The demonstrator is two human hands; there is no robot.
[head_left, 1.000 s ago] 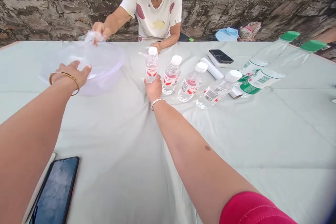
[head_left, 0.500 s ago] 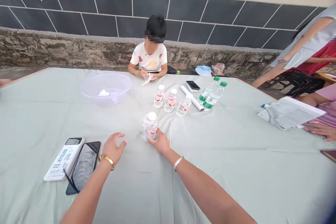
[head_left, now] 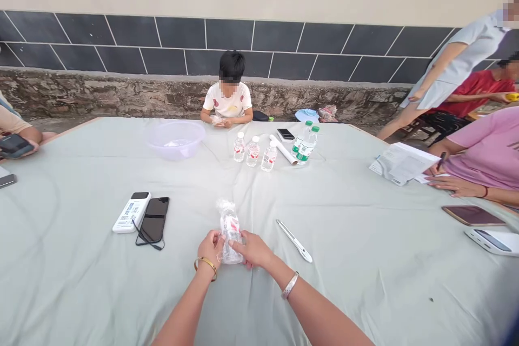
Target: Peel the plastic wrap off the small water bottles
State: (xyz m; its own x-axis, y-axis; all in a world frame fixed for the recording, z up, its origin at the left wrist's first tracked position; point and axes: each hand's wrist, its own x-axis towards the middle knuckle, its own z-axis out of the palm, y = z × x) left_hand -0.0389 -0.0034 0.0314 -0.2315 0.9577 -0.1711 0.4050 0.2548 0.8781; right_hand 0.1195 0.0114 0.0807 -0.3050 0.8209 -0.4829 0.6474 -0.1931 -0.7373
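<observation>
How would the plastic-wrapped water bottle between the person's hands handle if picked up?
The water bottle looks full, so probably heavy for its size. Its loose plastic wrap may feel slippery. Being round, it would likely roll if laid down.

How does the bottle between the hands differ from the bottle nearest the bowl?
The bottle between the hands is wrapped in a clear plastic bag; the bottle nearest the bowl is bare, its white cap showing. The left hand and right hand hold the first; the second stands untouched on the table. Both are clear with red labels.
</observation>
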